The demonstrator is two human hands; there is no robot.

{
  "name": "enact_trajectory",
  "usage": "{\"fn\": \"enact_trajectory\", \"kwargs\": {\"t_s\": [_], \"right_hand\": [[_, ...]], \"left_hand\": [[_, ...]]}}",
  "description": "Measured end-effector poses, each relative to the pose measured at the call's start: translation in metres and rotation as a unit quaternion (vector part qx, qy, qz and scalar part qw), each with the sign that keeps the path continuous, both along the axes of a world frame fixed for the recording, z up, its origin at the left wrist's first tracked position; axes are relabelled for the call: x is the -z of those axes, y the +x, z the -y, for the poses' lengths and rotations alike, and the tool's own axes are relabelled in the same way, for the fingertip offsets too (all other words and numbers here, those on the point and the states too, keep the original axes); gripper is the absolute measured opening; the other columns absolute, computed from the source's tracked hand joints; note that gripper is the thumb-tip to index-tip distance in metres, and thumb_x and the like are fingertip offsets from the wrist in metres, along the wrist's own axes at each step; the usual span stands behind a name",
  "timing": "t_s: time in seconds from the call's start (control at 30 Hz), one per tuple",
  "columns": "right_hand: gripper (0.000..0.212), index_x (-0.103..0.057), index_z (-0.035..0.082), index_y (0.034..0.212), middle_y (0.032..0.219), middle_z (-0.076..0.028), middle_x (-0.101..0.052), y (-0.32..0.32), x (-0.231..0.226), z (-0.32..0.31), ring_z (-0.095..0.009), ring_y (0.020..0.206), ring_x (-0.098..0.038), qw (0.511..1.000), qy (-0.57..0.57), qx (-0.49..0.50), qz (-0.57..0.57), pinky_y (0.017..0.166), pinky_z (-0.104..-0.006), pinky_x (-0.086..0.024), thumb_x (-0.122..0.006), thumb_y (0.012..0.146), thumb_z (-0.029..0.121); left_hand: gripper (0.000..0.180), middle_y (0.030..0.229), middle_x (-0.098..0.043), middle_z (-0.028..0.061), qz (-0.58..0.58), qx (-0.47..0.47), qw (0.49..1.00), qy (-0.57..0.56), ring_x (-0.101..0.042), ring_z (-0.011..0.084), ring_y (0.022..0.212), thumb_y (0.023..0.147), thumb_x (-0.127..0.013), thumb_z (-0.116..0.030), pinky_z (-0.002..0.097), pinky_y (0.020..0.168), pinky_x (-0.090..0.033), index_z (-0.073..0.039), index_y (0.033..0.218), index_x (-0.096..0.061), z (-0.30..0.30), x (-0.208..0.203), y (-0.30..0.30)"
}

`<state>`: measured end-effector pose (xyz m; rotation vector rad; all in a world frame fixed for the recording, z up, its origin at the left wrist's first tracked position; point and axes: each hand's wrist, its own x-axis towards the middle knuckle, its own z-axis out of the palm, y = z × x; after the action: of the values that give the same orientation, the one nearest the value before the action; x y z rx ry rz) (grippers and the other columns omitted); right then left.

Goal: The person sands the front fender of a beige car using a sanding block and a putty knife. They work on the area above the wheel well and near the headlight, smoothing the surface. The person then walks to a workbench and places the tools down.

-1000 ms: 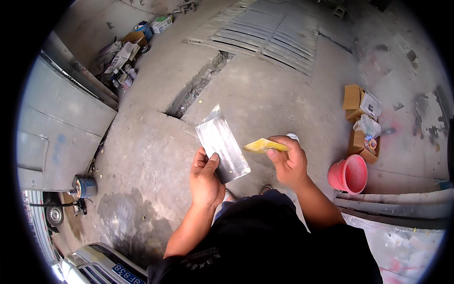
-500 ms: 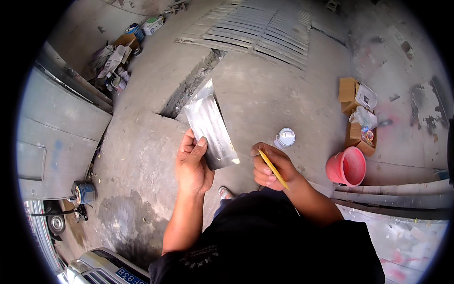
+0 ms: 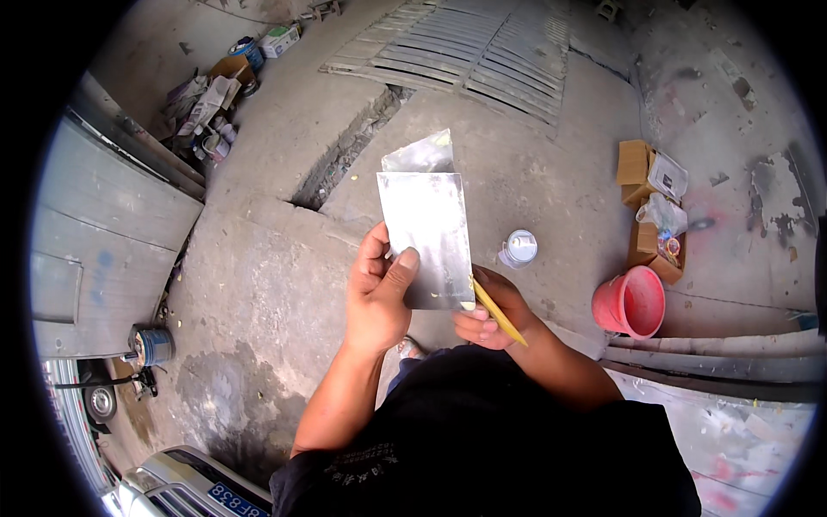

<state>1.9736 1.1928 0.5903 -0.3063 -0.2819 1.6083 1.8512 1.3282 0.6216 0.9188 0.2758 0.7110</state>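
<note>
My left hand [image 3: 376, 302] is closed on a shiny grey metal plate [image 3: 426, 233], thumb on its face and fingers behind. The plate is held up before me; a second angled piece shows above its top edge, and small pale yellow smears mark its lower right corner. Beside that corner my right hand [image 3: 508, 297] grips a thin yellow spreader [image 3: 499, 312], seen nearly edge-on. Its upper end sits close to the plate's right edge; whether they touch I cannot tell. Part of the right hand's fingers is hidden behind the plate.
On the floor ahead right stands a white-lidded can [image 3: 520, 248]. Cardboard boxes [image 3: 633, 168] and a red bucket [image 3: 610, 303] line the right wall. A rubble-filled trench [image 3: 349, 151] leads toward slatted metal panels [image 3: 469, 56]. A blue can [image 3: 153, 346] and a car [image 3: 185, 482] are at left.
My left hand has moved right and turned the metal plate more upright, bringing it next to the right hand, which it now partly covers. The spreader stays in the right hand.
</note>
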Motion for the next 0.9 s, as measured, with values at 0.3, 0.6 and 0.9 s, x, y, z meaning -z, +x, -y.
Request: {"fn": "enact_trajectory", "kwargs": {"t_s": [0.3,0.6,0.9], "right_hand": [[0.028,-0.054,0.009,0.113,0.071,0.001,-0.049,-0.001,0.006,-0.003,-0.009,0.050,-0.042,1.000,-0.016,0.016,0.007,0.046,-0.0232,-0.034,-0.044,0.104,0.033],[0.026,-0.055,0.007,0.110,0.072,0.000,-0.051,-0.001,0.010,-0.004,-0.009,0.050,-0.044,0.999,-0.037,0.018,-0.014,0.047,-0.0229,-0.036,-0.044,0.103,0.029],[0.018,-0.055,0.007,0.098,0.071,0.000,-0.053,-0.002,0.012,-0.008,-0.009,0.048,-0.044,1.000,-0.016,0.016,0.000,0.045,-0.0225,-0.035,-0.051,0.100,0.025]], "left_hand": [[0.036,0.118,-0.061,0.0070,-0.052,-0.027,0.990,0.130,-0.056,0.0117,0.107,0.099,-0.050,-0.002,0.0266,0.095,-0.043,0.002,0.134,-0.045,-0.002,-0.009,-0.007],[0.036,0.117,-0.050,0.0089,-0.058,-0.044,0.951,0.299,-0.050,0.0142,0.104,0.094,-0.054,0.001,0.0254,0.091,-0.041,0.005,0.129,-0.047,-0.015,-0.011,-0.013],[0.035,0.113,-0.054,0.0146,-0.068,-0.090,0.881,0.459,-0.056,0.0213,0.093,0.090,-0.057,0.003,0.0284,0.079,-0.047,0.004,0.124,-0.052,-0.011,-0.016,-0.014]]}}
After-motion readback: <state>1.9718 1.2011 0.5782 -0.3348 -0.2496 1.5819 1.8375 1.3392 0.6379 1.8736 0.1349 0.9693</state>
